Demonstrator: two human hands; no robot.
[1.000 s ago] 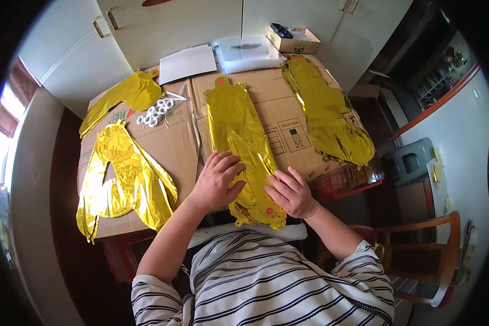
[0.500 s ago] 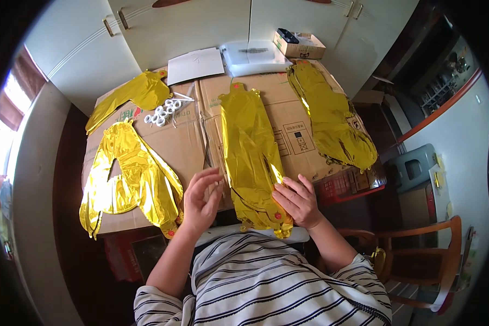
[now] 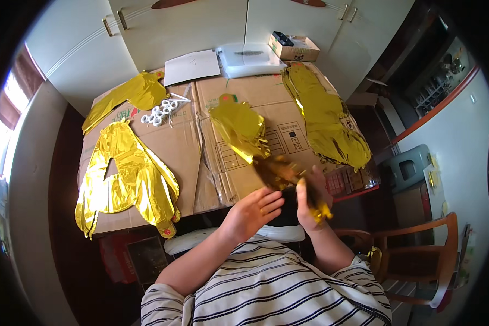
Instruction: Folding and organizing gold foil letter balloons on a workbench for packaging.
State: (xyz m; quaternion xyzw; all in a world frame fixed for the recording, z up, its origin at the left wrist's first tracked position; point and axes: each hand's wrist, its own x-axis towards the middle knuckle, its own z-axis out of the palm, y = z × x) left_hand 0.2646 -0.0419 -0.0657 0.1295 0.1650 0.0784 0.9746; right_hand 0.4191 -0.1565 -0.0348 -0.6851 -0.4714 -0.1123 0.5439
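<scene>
A flat gold foil balloon (image 3: 236,122) lies in the middle of the cardboard, its near end lifted, twisted and blurred. My right hand (image 3: 311,209) grips that near end, thumb on top, with a crumpled tip sticking out beside it. Some of the right fingers are smeared by motion. Just left of the lifted foil, my left hand (image 3: 254,213) is held with its fingers stretched out, holding nothing. To the left lies a second gold balloon (image 3: 130,179) shaped with a hole in it. Another gold balloon (image 3: 326,119) rests at the right, and one more gold balloon (image 3: 133,95) at the far left.
The cardboard sheet (image 3: 201,157) covers the table. White ribbon rolls (image 3: 156,115) lie at its far left. At the back are a white sheet (image 3: 192,67), a clear plastic pack (image 3: 250,61) and a small box (image 3: 294,48). A wooden chair (image 3: 418,239) stands at the right.
My right hand has taken hold of the middle balloon's near end and raised it, bending it rightward. My left hand has moved right, toward the foil.
</scene>
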